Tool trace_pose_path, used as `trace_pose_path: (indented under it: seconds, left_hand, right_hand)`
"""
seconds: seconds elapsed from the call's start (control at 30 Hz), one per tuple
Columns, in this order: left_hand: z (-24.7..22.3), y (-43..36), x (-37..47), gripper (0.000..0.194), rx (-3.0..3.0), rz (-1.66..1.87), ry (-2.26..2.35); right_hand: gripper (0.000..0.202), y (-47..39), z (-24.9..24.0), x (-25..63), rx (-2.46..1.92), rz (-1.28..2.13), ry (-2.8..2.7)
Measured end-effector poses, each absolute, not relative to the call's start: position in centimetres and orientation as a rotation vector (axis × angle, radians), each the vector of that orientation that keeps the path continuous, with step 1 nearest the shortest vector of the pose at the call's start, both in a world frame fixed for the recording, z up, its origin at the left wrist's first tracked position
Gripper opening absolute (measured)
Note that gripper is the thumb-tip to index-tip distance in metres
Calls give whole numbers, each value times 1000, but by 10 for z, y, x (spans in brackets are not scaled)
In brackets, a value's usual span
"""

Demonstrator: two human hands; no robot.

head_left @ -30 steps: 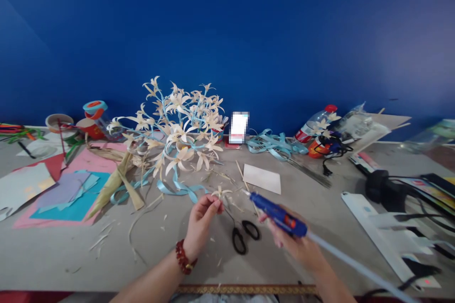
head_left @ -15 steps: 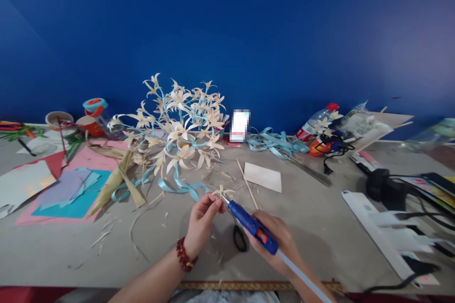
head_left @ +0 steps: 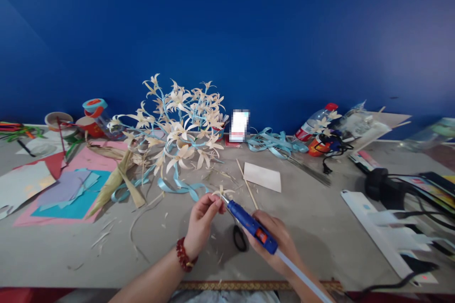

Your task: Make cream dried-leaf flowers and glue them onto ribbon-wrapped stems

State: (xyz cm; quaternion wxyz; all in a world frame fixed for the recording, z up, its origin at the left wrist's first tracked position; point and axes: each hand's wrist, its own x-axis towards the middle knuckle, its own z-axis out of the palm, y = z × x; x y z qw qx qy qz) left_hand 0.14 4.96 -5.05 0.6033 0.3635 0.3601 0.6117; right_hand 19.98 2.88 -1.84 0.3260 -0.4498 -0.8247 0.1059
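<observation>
Between thumb and fingers, my left hand [head_left: 203, 220] pinches a small cream husk flower [head_left: 223, 192] whose petals spread outward. My right hand [head_left: 275, 236] is wrapped round a blue hot glue gun [head_left: 250, 225], its metal nozzle at the flower's centre. A long clear glue stick [head_left: 302, 274] runs out of the gun's back end toward me. Below the gun, the black handle loop of a pair of scissors [head_left: 240, 238] lies on the table, the rest partly hidden. Behind my hands stands a spray of similar flowers [head_left: 181, 123] on stems wrapped in light blue ribbon.
Dried husks [head_left: 110, 189] and coloured paper [head_left: 71, 199] cover the left side. A white card [head_left: 262, 177] and a thin stick [head_left: 248, 184] lie ahead, with loose blue ribbon [head_left: 273, 142] behind. On the right sits a power strip [head_left: 386, 236] with cables. A blue wall [head_left: 227, 33] rises behind.
Almost nothing differs. Both hands, the flower and the glue gun hold the same position; the view has shifted very slightly.
</observation>
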Motion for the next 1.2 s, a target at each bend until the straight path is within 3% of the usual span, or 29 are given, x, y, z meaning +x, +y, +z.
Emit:
trace_pose_path:
  seconds: [0.7, 1.2]
  left_hand:
    - [-53, 51, 2, 15, 839, 1411, 812]
    - [-51, 50, 2, 17, 837, 1408, 831]
  right_hand:
    - [29, 27, -16, 197, -1169, 214, -2116]
    - [19, 24, -24, 203, -1220, 311, -2170]
